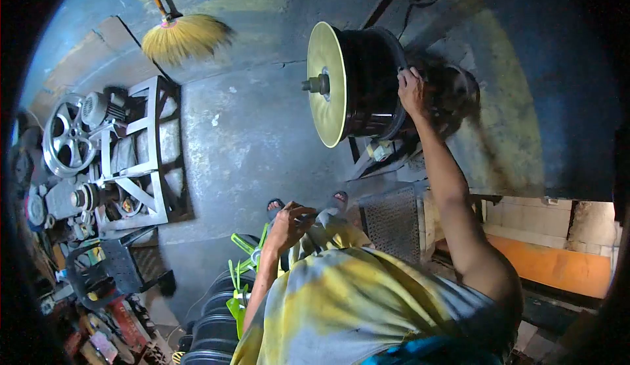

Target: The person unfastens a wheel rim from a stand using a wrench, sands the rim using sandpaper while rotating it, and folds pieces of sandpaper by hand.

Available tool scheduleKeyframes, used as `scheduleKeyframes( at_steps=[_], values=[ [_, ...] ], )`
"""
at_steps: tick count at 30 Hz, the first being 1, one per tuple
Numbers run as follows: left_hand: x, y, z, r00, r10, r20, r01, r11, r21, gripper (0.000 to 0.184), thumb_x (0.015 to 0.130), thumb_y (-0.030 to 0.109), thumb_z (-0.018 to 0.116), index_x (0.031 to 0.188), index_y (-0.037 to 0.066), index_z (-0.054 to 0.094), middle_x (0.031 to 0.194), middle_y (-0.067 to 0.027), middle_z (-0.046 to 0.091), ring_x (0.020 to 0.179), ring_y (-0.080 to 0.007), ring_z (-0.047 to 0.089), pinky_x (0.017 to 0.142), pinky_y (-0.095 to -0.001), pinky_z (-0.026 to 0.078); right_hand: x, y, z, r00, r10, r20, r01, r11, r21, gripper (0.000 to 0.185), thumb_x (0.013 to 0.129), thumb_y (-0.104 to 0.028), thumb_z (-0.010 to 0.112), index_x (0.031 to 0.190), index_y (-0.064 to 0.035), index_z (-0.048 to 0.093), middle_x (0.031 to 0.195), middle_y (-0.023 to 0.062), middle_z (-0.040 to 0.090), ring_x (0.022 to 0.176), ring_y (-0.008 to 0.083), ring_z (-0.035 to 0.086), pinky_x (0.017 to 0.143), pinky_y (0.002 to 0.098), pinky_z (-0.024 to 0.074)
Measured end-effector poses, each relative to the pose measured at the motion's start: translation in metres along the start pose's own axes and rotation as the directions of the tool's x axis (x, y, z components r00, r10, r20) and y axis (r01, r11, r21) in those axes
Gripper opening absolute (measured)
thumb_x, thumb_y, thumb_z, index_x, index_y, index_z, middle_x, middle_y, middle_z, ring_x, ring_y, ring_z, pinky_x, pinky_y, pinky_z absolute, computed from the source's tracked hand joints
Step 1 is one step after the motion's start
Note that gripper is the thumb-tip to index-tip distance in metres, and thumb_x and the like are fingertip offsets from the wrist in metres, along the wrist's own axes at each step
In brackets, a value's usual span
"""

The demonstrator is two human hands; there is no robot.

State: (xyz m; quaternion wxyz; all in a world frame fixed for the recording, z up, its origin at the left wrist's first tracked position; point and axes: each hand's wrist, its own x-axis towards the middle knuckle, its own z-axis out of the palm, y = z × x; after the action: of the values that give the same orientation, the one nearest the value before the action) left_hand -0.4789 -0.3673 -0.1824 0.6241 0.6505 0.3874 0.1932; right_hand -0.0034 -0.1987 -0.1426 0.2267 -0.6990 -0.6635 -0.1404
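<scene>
A black wheel rim (371, 83) is mounted on its side on a machine, with a pale yellow disc (333, 112) over its near face. A threaded shaft with a nut (317, 85) sticks out of the disc's centre. My right hand (412, 92) has its fingers curled over the rim's far edge. Low in front of my body, my left hand (289, 227) is closed, with its fingers bent together. A dark patch shows at those fingertips, but I cannot make out what it is. My left hand is apart from the rim.
A grass broom (184, 38) leans at the back wall. On the left stands a metal frame (154, 148) with a motor (98, 110) and pulley wheel (65, 135). Stacked black rims (210, 339) and green-spoked wheels (246, 250) sit beside my left leg. A perforated panel (394, 224) is right.
</scene>
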Motion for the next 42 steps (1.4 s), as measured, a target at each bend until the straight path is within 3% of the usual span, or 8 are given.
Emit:
scheduleKeyframes(
  at_steps=[10,12,13,15,18,34,37,42],
  values=[
    [-0.011,0.013,-0.007,0.999,-0.026,-0.037,0.028,0.997,0.068,0.025,0.078,0.01,0.073,0.102,0.005,0.072,0.085,-0.0136,0.06,0.08,-0.0274,0.056,0.073,-0.0375,0.047,0.01,-0.022,-0.003,0.99,0.117,0.083,-0.102,0.98,-0.172,0.024,0.09,-0.013,0.057,0.11,0.0005,0.061,0.109,0.0244,0.063,0.103,0.0416,0.058,0.09,0.0486,0.0463],
    [-0.011,0.001,-0.006,0.999,0.019,-0.036,-0.016,0.996,0.082,0.024,0.078,0.009,0.073,0.102,0.005,0.072,0.086,-0.0138,0.06,0.079,-0.027,0.057,0.073,-0.0377,0.047,0.016,-0.027,0.003,0.769,0.61,0.194,-0.639,0.714,0.288,0.031,0.089,-0.012,0.055,0.118,-0.0022,0.06,0.114,0.0243,0.061,0.104,0.0423,0.059,0.09,0.0474,0.0476],
    [-0.011,-0.001,-0.006,0.997,0.064,-0.035,-0.06,0.993,0.1,0.024,0.079,0.009,0.073,0.102,0.005,0.072,0.086,-0.0139,0.06,0.078,-0.0267,0.057,0.073,-0.0378,0.047,0.015,-0.026,0.002,0.768,0.61,0.195,-0.639,0.715,0.284,0.031,0.089,-0.012,0.055,0.118,-0.0022,0.06,0.114,0.0243,0.061,0.104,0.0423,0.059,0.09,0.0474,0.0476],
    [-0.013,-0.002,-0.005,1.0,0.007,-0.026,-0.005,0.996,0.09,0.024,0.079,0.01,0.073,0.103,0.005,0.071,0.088,-0.014,0.061,0.079,-0.0263,0.059,0.073,-0.0374,0.047,0.014,-0.025,0.0,0.945,0.256,0.203,-0.14,0.879,-0.455,0.039,0.088,-0.011,0.056,0.126,-0.0055,0.056,0.119,0.024,0.059,0.103,0.0415,0.06,0.089,0.0461,0.0493],
    [-0.015,-0.012,-0.003,0.998,-0.064,0.005,0.064,0.995,0.071,0.024,0.081,0.01,0.072,0.104,0.005,0.071,0.091,-0.0141,0.062,0.08,-0.0261,0.063,0.073,-0.0366,0.049,0.002,0.01,0.018,0.991,0.091,0.102,-0.04,0.906,-0.421,0.039,0.087,-0.012,0.058,0.126,-0.007,0.056,0.124,0.0248,0.056,0.1,0.0416,0.062,0.086,0.046,0.0511],
    [-0.012,-0.02,-0.008,0.993,-0.1,0.057,0.097,0.994,0.053,0.024,0.081,0.007,0.07,0.104,0.008,0.071,0.099,-0.0131,0.061,0.077,-0.024,0.065,0.071,-0.0334,0.053,0.011,-0.021,-0.01,0.978,0.189,-0.091,-0.203,0.959,-0.197,0.016,0.091,-0.02,0.057,0.105,-0.0104,0.059,0.106,0.0206,0.06,0.092,0.042,0.059,0.076,0.0516,0.0471],
    [-0.012,-0.027,-0.005,0.995,-0.087,0.04,0.085,0.994,0.063,0.022,0.079,0.012,0.075,0.1,0.011,0.071,0.092,-0.0127,0.064,0.078,-0.0243,0.065,0.069,-0.0359,0.051,0.017,-0.023,-0.016,0.943,0.32,0.09,-0.307,0.942,-0.136,0.037,0.093,-0.015,0.054,0.128,-0.005,0.051,0.121,0.0236,0.055,0.104,0.0432,0.057,0.088,0.049,0.0472],
    [-0.01,-0.037,-0.003,0.996,-0.028,0.086,0.012,0.983,0.184,0.023,0.079,0.012,0.074,0.101,0.01,0.071,0.093,-0.0136,0.066,0.079,-0.026,0.065,0.072,-0.0363,0.051,0.011,-0.009,-0.006,0.927,0.375,-0.032,-0.376,0.924,-0.075,0.025,0.091,-0.022,0.059,0.102,-0.0003,0.053,0.098,0.0194,0.059,0.096,0.0394,0.057,0.087,0.0516,0.0401]
  ],
)
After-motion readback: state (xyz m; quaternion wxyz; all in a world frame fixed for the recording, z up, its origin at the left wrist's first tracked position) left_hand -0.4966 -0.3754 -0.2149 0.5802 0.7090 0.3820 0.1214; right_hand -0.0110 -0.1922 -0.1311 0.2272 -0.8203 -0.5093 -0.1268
